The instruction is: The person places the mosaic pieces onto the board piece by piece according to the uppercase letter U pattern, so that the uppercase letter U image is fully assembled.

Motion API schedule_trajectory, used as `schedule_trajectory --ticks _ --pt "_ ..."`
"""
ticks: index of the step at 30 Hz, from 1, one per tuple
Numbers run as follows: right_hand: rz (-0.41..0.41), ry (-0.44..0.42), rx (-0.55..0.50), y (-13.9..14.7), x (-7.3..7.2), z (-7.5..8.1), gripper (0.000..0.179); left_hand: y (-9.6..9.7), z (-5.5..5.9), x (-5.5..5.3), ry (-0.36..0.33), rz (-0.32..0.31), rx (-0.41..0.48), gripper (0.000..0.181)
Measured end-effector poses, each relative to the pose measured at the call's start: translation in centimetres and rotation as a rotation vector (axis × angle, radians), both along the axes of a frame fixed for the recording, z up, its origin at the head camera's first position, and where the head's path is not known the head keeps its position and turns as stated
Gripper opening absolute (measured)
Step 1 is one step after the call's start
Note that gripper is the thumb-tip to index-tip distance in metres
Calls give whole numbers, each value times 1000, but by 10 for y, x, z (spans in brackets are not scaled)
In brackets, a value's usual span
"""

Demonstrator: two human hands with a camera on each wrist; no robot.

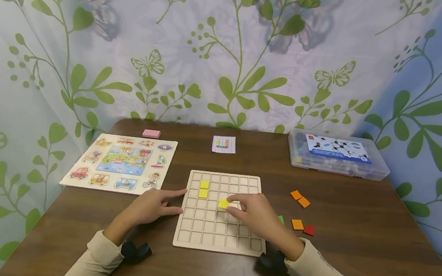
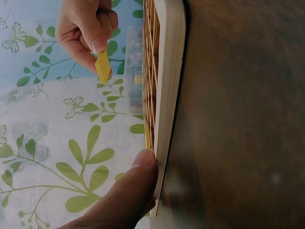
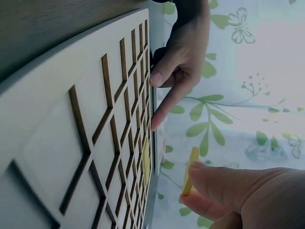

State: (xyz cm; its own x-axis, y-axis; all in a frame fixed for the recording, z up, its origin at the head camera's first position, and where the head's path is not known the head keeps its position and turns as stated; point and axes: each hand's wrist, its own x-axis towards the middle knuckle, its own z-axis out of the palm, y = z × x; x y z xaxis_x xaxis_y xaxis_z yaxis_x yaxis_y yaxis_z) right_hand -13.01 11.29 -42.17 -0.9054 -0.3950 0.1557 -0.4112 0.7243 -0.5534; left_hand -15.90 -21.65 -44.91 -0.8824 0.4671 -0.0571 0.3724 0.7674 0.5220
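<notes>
A square wooden grid board [image 1: 208,226] lies on the table, with two yellow square tiles [image 1: 203,193] set one below the other in its upper left cells. Between thumb and fingertips my right hand [image 1: 255,213] pinches another yellow tile [image 1: 223,204], held above the board's middle; the right wrist view shows this tile [image 3: 191,170] raised off the grid. At the board's left edge, the thumb and a finger of my left hand [image 1: 151,206] touch the rim with fingers extended. In the left wrist view, the left thumb [image 2: 128,186] rests against the wooden edge.
Right of the board lie orange tiles [image 1: 297,224], a red tile [image 1: 309,230] and a partly hidden green tile [image 1: 281,219]. A picture puzzle board [image 1: 122,182] sits at left, a pink block [image 1: 151,133] behind it. A pattern card [image 1: 224,144] and a clear plastic case [image 1: 338,155] stand farther back.
</notes>
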Motion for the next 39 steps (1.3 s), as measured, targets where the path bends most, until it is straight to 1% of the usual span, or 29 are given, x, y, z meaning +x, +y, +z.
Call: schedule_trajectory --ticks 7,10,16,20,25,28,31,35,39 --pt "33 50 6 -12 -3 3 24 -1 1 -1 13 1 -8 64" --pt "32 58 9 -16 -6 4 24 -2 2 -2 9 2 -8 64" --pt "14 28 15 -24 -8 4 25 -5 2 -3 8 8 -8 63" --pt "18 12 9 -31 -8 1 24 -4 1 -3 6 -1 7 62" --pt "39 -12 -26 -45 -9 -3 25 -3 0 -3 -12 2 4 63" --pt "42 -12 -55 -51 -10 -8 26 -2 -1 -3 -2 1 -4 63" --pt "43 -19 -87 -55 -11 -13 25 -2 -1 -3 7 0 -9 63" --pt "47 -51 -124 -58 -13 -20 23 -2 0 -3 -5 3 -14 63" --pt "49 -58 -149 -59 -14 -25 22 -1 0 -2 -12 8 -17 64"
